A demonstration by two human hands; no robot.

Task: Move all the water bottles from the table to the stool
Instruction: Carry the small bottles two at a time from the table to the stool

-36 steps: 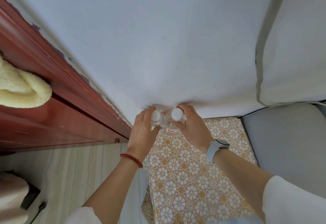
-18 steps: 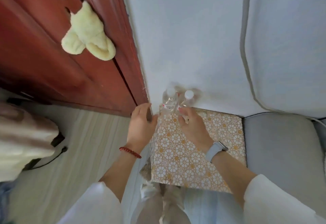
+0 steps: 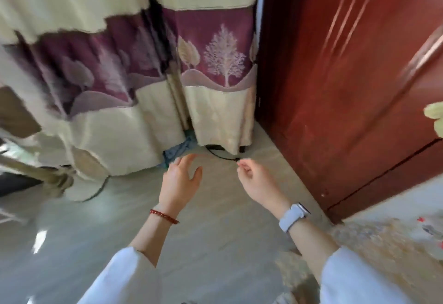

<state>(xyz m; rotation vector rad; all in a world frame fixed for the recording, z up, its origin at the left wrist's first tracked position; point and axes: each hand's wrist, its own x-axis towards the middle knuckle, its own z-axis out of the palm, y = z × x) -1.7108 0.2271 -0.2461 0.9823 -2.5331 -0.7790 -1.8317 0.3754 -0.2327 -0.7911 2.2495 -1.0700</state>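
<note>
frame motion-blurred. left hand [image 3: 180, 179] spread, fingers relaxed, holds nothing, over pale grey floor [image 3: 215, 243]. right hand [image 3: 255, 180] at 3 o'clock of it, loosely curled, holds nothing. stool [image 3: 374, 251], patterned cover, at 4 o'clock; blurred bottles [image 3: 431, 234] on it at frame's right edge, count unclear. cream and purple curtain [image 3: 148, 64] at 11 o'clock, red door [image 3: 347, 76] at 1 o'clock.
</note>
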